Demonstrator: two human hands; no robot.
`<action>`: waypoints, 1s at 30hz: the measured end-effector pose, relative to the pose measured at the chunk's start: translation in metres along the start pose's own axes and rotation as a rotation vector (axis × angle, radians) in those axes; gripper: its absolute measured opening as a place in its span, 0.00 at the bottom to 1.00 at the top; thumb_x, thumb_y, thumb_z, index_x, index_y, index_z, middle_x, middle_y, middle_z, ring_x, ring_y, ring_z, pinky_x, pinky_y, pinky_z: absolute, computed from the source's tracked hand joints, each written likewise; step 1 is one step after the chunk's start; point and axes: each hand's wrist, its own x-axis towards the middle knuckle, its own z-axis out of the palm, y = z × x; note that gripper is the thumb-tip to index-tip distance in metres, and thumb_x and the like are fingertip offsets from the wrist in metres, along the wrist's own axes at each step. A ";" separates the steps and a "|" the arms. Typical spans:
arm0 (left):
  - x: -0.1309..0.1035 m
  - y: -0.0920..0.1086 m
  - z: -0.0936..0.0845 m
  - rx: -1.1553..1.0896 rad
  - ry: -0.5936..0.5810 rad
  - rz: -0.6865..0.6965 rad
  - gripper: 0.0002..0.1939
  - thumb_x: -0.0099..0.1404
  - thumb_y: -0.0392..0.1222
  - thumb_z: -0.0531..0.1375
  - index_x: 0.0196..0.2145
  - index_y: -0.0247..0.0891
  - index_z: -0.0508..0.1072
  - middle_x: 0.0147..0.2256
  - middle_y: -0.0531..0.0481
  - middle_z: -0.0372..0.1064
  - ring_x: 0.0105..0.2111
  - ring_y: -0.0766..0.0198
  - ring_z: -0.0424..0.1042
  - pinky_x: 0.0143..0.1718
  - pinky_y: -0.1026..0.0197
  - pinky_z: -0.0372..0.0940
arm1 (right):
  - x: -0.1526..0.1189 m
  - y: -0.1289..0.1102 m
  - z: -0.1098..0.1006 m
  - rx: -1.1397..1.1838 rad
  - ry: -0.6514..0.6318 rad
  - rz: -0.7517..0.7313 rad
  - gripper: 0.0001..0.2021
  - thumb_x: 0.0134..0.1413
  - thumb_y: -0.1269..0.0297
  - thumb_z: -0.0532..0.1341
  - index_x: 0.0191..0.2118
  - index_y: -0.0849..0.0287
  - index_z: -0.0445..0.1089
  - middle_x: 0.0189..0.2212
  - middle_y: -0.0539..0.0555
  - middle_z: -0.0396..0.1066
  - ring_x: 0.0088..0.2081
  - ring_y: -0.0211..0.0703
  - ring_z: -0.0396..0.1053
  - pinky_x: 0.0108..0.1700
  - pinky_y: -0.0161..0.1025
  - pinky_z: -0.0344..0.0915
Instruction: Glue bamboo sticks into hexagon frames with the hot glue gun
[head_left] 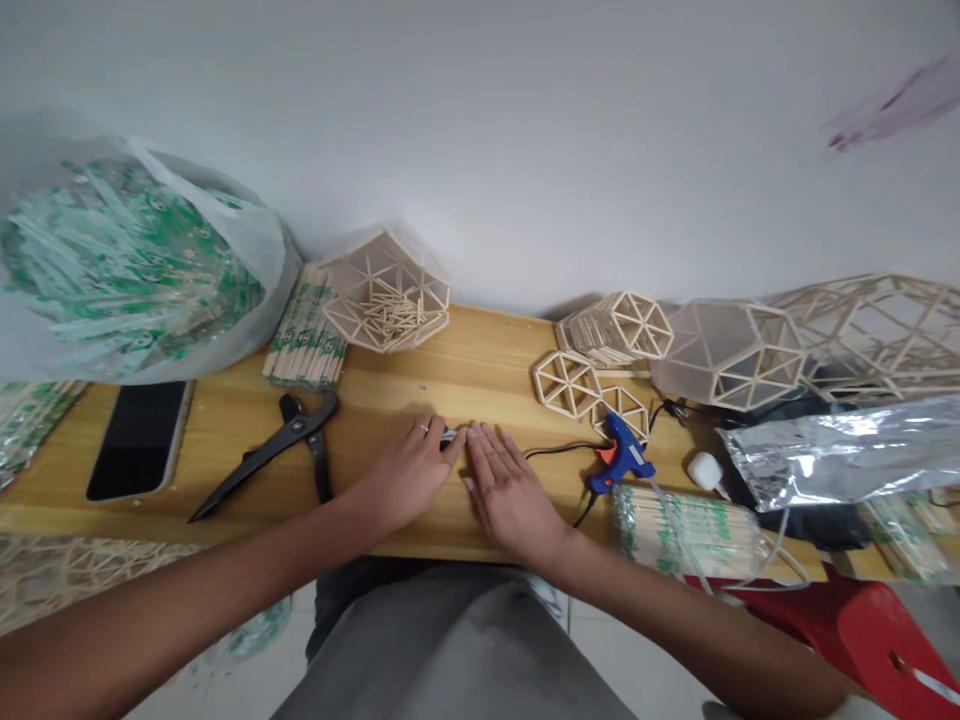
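Note:
Near the front of the wooden table (pixel 465 365), my left hand (pixel 416 465) bends its fingers over a small dark-and-silver object (pixel 448 437), mostly hidden; a ring shows on one finger. Right beside it, my right hand (pixel 504 485) lies palm down with its fingers stretched forward, fingertips close to the same object. Black cutters (pixel 289 435) rest left of my left hand. A blue glue gun (pixel 624 455) is to the right of my right hand, by two flat hexagonal stick frames (pixel 568 384).
Left: a phone (pixel 141 440), a bulging plastic bag (pixel 135 270), wrapped sticks (pixel 307 335). At the back, a stick bowl (pixel 388 295) holds loose sticks. Right: stacked hexagons (pixel 619 328), larger stick structures (pixel 731 352), a foil packet (pixel 847 450), a white plug (pixel 706 472), cables, a stick pack (pixel 686 530).

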 end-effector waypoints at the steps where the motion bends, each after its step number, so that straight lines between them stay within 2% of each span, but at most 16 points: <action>1: 0.012 -0.001 -0.003 0.002 0.016 -0.004 0.26 0.73 0.28 0.50 0.65 0.34 0.70 0.49 0.35 0.73 0.51 0.49 0.73 0.52 0.50 0.68 | 0.006 0.006 0.000 0.006 -0.010 0.030 0.29 0.75 0.68 0.51 0.75 0.79 0.53 0.72 0.78 0.58 0.75 0.61 0.56 0.74 0.64 0.59; 4: 0.044 -0.011 -0.013 0.006 0.057 -0.018 0.24 0.74 0.30 0.49 0.63 0.29 0.71 0.48 0.31 0.73 0.51 0.45 0.73 0.53 0.47 0.66 | 0.025 0.021 -0.009 0.016 -0.026 0.111 0.29 0.77 0.66 0.50 0.75 0.77 0.53 0.73 0.77 0.57 0.76 0.62 0.54 0.76 0.67 0.52; 6: 0.051 -0.015 -0.015 0.013 0.071 -0.011 0.24 0.74 0.30 0.49 0.64 0.28 0.71 0.48 0.30 0.73 0.51 0.45 0.73 0.54 0.46 0.66 | 0.027 0.025 -0.018 0.029 -0.013 0.142 0.29 0.77 0.66 0.49 0.76 0.76 0.53 0.73 0.75 0.57 0.76 0.62 0.53 0.76 0.67 0.52; 8: 0.043 -0.013 -0.013 0.017 0.076 0.011 0.25 0.74 0.30 0.50 0.66 0.30 0.70 0.49 0.30 0.73 0.52 0.45 0.73 0.55 0.46 0.66 | 0.018 0.023 -0.025 0.049 -0.005 0.146 0.30 0.77 0.65 0.50 0.76 0.77 0.53 0.74 0.74 0.56 0.77 0.62 0.51 0.75 0.65 0.54; 12: 0.023 -0.004 -0.007 -0.017 0.063 0.054 0.26 0.74 0.29 0.50 0.66 0.33 0.71 0.49 0.33 0.75 0.51 0.47 0.74 0.52 0.48 0.68 | -0.010 0.013 -0.027 0.081 -0.021 0.136 0.28 0.75 0.65 0.52 0.74 0.74 0.59 0.74 0.73 0.56 0.76 0.63 0.53 0.74 0.65 0.59; 16: 0.046 -0.020 -0.014 -0.085 0.067 -0.098 0.27 0.73 0.30 0.49 0.66 0.30 0.71 0.47 0.31 0.74 0.48 0.46 0.74 0.52 0.46 0.68 | -0.012 0.001 -0.025 0.086 -0.043 0.103 0.27 0.75 0.65 0.53 0.72 0.73 0.62 0.74 0.74 0.57 0.76 0.63 0.53 0.74 0.65 0.59; 19: 0.057 -0.040 -0.019 -0.168 0.098 -0.222 0.27 0.73 0.30 0.49 0.66 0.33 0.72 0.45 0.33 0.73 0.44 0.48 0.74 0.49 0.47 0.70 | -0.004 -0.011 -0.021 0.096 -0.072 -0.072 0.25 0.76 0.64 0.55 0.71 0.70 0.64 0.75 0.70 0.56 0.78 0.58 0.49 0.76 0.61 0.54; 21: 0.045 -0.050 -0.020 -0.276 0.174 -0.233 0.27 0.75 0.32 0.49 0.66 0.37 0.73 0.46 0.35 0.72 0.44 0.51 0.74 0.49 0.49 0.70 | 0.005 -0.015 -0.015 0.114 -0.092 -0.243 0.25 0.78 0.59 0.55 0.72 0.65 0.64 0.75 0.64 0.58 0.78 0.54 0.48 0.78 0.59 0.50; 23: 0.017 -0.055 -0.020 -0.417 0.284 -0.239 0.26 0.76 0.36 0.50 0.67 0.39 0.72 0.47 0.39 0.72 0.45 0.54 0.75 0.50 0.52 0.71 | 0.019 -0.009 -0.008 0.130 -0.126 -0.401 0.26 0.78 0.53 0.55 0.73 0.58 0.63 0.75 0.59 0.59 0.78 0.51 0.48 0.79 0.58 0.46; 25: -0.016 -0.055 -0.019 -0.536 0.400 -0.308 0.24 0.78 0.42 0.51 0.67 0.42 0.71 0.49 0.42 0.74 0.48 0.56 0.75 0.52 0.53 0.71 | 0.040 0.005 -0.004 0.123 -0.160 -0.437 0.26 0.78 0.50 0.53 0.74 0.52 0.62 0.76 0.55 0.57 0.78 0.49 0.48 0.79 0.59 0.44; 26: -0.032 -0.054 -0.018 -0.569 0.453 -0.367 0.23 0.78 0.46 0.53 0.67 0.43 0.71 0.50 0.43 0.74 0.49 0.56 0.76 0.53 0.53 0.71 | 0.051 0.014 -0.004 0.108 -0.155 -0.374 0.26 0.78 0.50 0.53 0.74 0.49 0.61 0.76 0.55 0.56 0.78 0.50 0.49 0.78 0.60 0.44; 27: -0.047 -0.052 -0.016 -0.587 0.503 -0.430 0.23 0.78 0.48 0.54 0.66 0.44 0.71 0.51 0.44 0.75 0.50 0.56 0.76 0.54 0.52 0.71 | 0.060 0.021 -0.005 0.078 -0.125 -0.229 0.27 0.79 0.50 0.53 0.75 0.52 0.59 0.77 0.58 0.53 0.78 0.53 0.47 0.78 0.64 0.44; 29: -0.070 -0.048 -0.012 -0.615 0.582 -0.551 0.23 0.77 0.51 0.56 0.65 0.44 0.72 0.53 0.44 0.76 0.52 0.55 0.76 0.56 0.50 0.71 | 0.072 0.026 -0.007 0.015 0.012 0.140 0.31 0.79 0.53 0.51 0.77 0.66 0.52 0.78 0.70 0.46 0.79 0.62 0.41 0.76 0.71 0.43; 30: -0.079 -0.045 -0.009 -0.636 0.603 -0.600 0.24 0.77 0.52 0.57 0.65 0.43 0.72 0.53 0.44 0.76 0.51 0.55 0.77 0.56 0.49 0.72 | 0.071 0.023 -0.008 0.012 0.051 0.175 0.33 0.79 0.54 0.50 0.77 0.71 0.50 0.78 0.73 0.43 0.80 0.64 0.38 0.76 0.71 0.43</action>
